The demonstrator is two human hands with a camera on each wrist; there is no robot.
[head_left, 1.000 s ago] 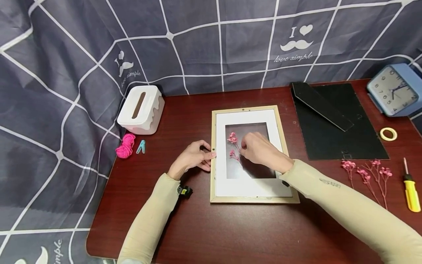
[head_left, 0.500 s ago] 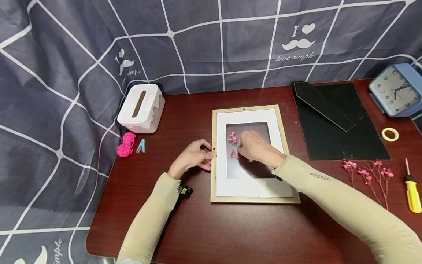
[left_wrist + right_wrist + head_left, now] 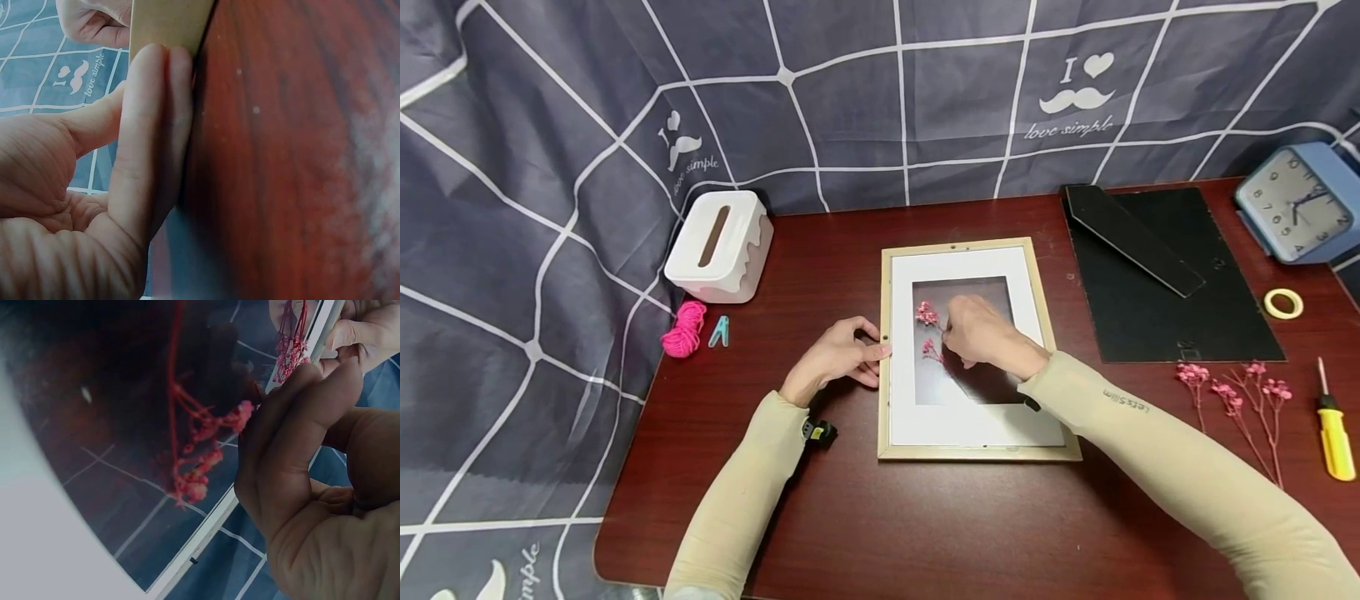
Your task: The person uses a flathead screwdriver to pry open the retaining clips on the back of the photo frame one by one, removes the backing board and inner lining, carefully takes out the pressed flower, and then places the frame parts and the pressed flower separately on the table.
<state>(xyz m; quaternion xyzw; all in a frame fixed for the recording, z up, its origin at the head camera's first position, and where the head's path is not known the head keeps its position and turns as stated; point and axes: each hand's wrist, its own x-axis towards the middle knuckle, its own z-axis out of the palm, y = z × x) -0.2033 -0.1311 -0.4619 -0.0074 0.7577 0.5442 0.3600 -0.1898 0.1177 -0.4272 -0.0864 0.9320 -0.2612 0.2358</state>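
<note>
A wooden picture frame (image 3: 982, 453) with a white mat lies on the table, a dark reflective pane in its window. Two pink dried flower sprigs lie there, an upper sprig (image 3: 927, 314) and a lower sprig (image 3: 931, 352). My left hand (image 3: 835, 360) holds the frame's left side, thumb on its edge and straight fingers (image 3: 140, 119) along the outer face. Over the window my right hand (image 3: 983, 333) has bent fingers bunched at the upper sprig's stem; its fingertips are mostly hidden. One sprig's blossoms (image 3: 197, 484) show close in the right wrist view.
At right lie the black backboard (image 3: 1165, 325) with its stand, more pink sprigs (image 3: 1232, 400), a tape roll (image 3: 1270, 304) and a yellow screwdriver (image 3: 1334, 437). A blue clock (image 3: 1296, 204) stands behind. At left are a tissue box (image 3: 722, 250), pink yarn (image 3: 685, 329) and a teal clip (image 3: 719, 332).
My right hand has moved slightly left within the window, and its forearm has shifted left with it. The left hand and the frame stay in place.
</note>
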